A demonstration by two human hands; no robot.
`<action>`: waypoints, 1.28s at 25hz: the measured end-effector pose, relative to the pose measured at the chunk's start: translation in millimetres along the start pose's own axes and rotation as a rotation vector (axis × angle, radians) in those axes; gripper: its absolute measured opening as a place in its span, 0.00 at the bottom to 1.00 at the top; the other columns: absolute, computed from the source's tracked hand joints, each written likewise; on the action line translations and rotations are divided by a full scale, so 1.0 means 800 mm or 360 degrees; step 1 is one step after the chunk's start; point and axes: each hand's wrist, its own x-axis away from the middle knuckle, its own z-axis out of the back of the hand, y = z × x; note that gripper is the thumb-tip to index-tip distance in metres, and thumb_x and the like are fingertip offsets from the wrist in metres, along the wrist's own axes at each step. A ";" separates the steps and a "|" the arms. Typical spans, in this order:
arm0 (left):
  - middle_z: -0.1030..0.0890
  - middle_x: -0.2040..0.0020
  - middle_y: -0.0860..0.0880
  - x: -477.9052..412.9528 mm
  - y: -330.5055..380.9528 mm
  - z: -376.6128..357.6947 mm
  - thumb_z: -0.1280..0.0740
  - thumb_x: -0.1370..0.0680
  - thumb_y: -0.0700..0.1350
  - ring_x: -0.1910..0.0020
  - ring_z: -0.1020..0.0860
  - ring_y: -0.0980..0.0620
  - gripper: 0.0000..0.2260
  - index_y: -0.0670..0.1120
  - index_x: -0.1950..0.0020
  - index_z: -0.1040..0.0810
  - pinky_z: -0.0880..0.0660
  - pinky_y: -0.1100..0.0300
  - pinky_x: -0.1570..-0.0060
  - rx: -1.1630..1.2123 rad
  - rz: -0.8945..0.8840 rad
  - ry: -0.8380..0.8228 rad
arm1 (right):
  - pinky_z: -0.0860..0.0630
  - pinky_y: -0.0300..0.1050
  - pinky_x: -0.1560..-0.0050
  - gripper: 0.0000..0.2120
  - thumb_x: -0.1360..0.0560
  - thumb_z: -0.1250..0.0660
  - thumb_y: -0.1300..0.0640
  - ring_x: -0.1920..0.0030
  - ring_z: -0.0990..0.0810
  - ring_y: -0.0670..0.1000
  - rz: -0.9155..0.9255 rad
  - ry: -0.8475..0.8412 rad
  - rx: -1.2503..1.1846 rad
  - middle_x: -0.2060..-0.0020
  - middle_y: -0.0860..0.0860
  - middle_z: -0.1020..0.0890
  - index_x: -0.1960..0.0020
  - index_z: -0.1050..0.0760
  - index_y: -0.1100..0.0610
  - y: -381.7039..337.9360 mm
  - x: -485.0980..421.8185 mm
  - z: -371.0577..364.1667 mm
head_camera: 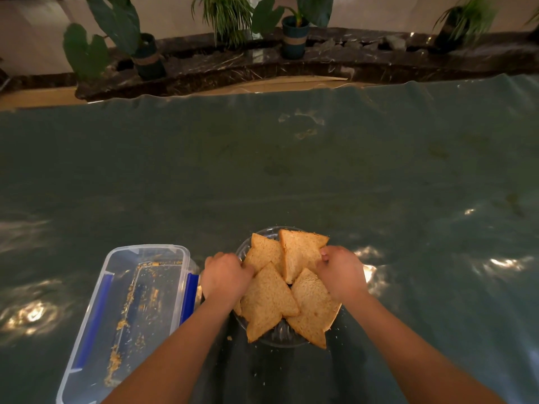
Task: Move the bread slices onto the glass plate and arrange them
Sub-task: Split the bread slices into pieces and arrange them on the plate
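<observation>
Bread (269,304): four triangular slices lay on the plate, overlapping, their points meeting near the middle; the two near slices overhung the rim.
Plate (280,336): clear ribbed glass on the worktop (291,176), just right of the box.
Box (137,310): clear plastic with blue clips, holding only crumbs, so the moving looked done and the arranging remained.
Left hand (226,277): fingers curled, touching the edge of the far-left slice; whether it pinched the slice could not be told.
Right hand (341,272): fingertips closed on the corner of the far-right slice.
Handling: the bread looked light, soft and crumbly; it would tear at thin corners, so holding a slice by the crust edge with several fingers seemed safest.
Risk: the overhanging slices could tip off.
</observation>
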 end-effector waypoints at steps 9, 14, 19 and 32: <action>0.19 0.68 0.52 -0.005 -0.002 0.002 0.32 0.35 0.55 0.57 0.19 0.45 0.10 0.50 0.70 0.20 0.19 0.47 0.55 0.0303 0.0178 -0.0089 | 0.21 0.50 0.51 0.10 0.27 0.35 0.63 0.51 0.19 0.55 -0.0059 -0.0028 -0.0204 0.53 0.54 0.16 0.49 0.19 0.61 0.004 -0.001 -0.002; 0.19 0.66 0.56 -0.003 0.005 0.010 0.30 0.29 0.51 0.59 0.20 0.52 0.05 0.54 0.65 0.22 0.22 0.46 0.48 0.0169 0.0121 0.0017 | 0.21 0.51 0.48 0.10 0.27 0.35 0.64 0.50 0.18 0.56 -0.0059 -0.0029 -0.0248 0.51 0.55 0.16 0.47 0.19 0.61 0.004 -0.001 -0.003; 0.15 0.56 0.57 -0.010 -0.005 0.006 0.26 0.28 0.52 0.51 0.19 0.52 0.03 0.56 0.55 0.17 0.22 0.45 0.45 0.0356 0.0088 0.0136 | 0.21 0.54 0.47 0.10 0.26 0.36 0.63 0.50 0.18 0.58 -0.0089 -0.0016 -0.0356 0.50 0.56 0.16 0.48 0.20 0.64 0.008 -0.001 -0.004; 0.22 0.44 0.52 0.045 -0.032 -0.002 0.34 0.23 0.53 0.44 0.26 0.53 0.14 0.53 0.39 0.22 0.28 0.57 0.43 -0.0058 -0.0386 0.0216 | 0.27 0.44 0.59 0.04 0.26 0.33 0.51 0.55 0.24 0.51 0.0300 -0.0066 0.0102 0.60 0.47 0.20 0.55 0.21 0.50 0.035 0.041 -0.002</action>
